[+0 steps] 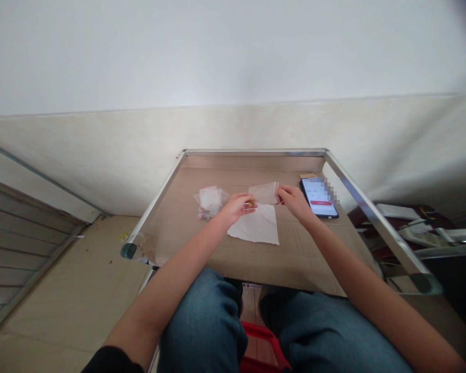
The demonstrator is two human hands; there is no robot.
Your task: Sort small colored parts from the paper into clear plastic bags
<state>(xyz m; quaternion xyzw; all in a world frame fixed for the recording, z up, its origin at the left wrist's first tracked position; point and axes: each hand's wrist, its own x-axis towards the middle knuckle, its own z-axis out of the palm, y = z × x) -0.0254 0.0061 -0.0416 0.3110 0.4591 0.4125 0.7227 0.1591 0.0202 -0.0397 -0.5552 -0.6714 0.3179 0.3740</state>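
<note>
Two bare hands here, and one small clear plastic bag (263, 193) strung between them. The right hand (293, 202) is closed in a pinch on the bag's right end. The left hand (236, 206) is pinched shut too, around one tiny yellow thing (250, 203), way too small to tell what it is. That sits right by the bag's lower left corner, but I can't tell if it's touching the bag. The bag's long axis runs pretty much sideways from hand to hand, with a slight tilt, and it's held up off the table.

Right under the hands is one white sheet (255, 224), paper or maybe thin cloth, lying flat on a cardboard layer (295, 254) that covers the table. Nothing stands between the hands. Just left of the left hand is one loose heap of clear bags (210, 202) with something reddish inside. Just right of the right hand, one smartphone (319, 197) lies face up with its screen lit.

Farther out, a metal frame (252, 153) edges the table, with a tiled wall (233, 134) behind it. Down past the left hand there's a slatted panel (15, 248), and off past the right hand there's a jumble of white and dark stuff (411, 228).
</note>
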